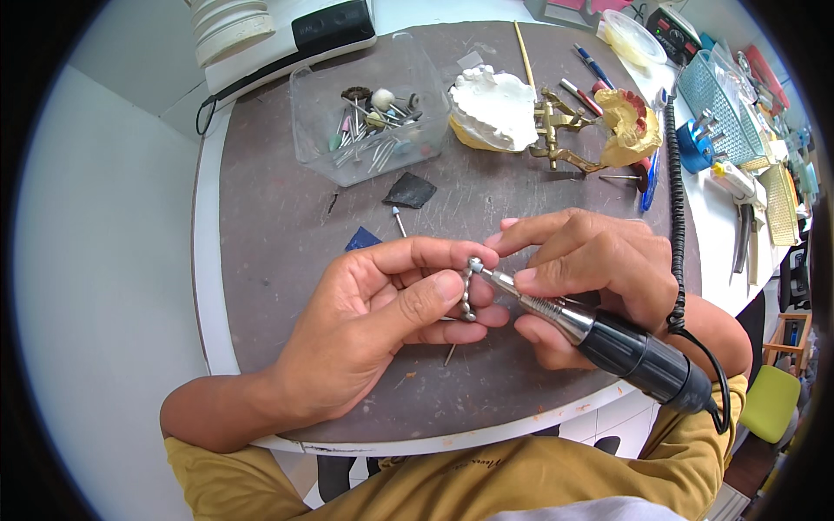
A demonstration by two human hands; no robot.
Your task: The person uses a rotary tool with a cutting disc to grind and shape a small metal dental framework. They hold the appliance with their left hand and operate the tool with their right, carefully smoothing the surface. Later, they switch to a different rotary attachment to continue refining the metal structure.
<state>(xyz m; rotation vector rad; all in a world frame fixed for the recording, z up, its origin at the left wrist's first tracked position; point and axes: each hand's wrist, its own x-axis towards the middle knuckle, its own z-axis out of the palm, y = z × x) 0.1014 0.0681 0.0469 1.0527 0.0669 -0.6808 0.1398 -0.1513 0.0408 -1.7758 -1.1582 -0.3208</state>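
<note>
My left hand point(373, 321) pinches a small silvery metal dental framework point(467, 291) between thumb and fingers, just above the dark round work surface point(278, 217). My right hand point(591, 269) grips a rotary handpiece point(608, 343) with a silver nose and black body. Its small bur tip touches the top of the metal piece. A black coiled cord point(676, 217) runs from the handpiece's rear up the right side of the table.
A clear plastic box point(369, 113) of several burs and polishing points stands at the back. Beside it lie a white plaster model point(495, 108) and a brass articulator point(565, 130) with a yellow cast point(630, 126). Loose burs, dark abrasive scraps, pens and a blue basket point(721, 104) lie around.
</note>
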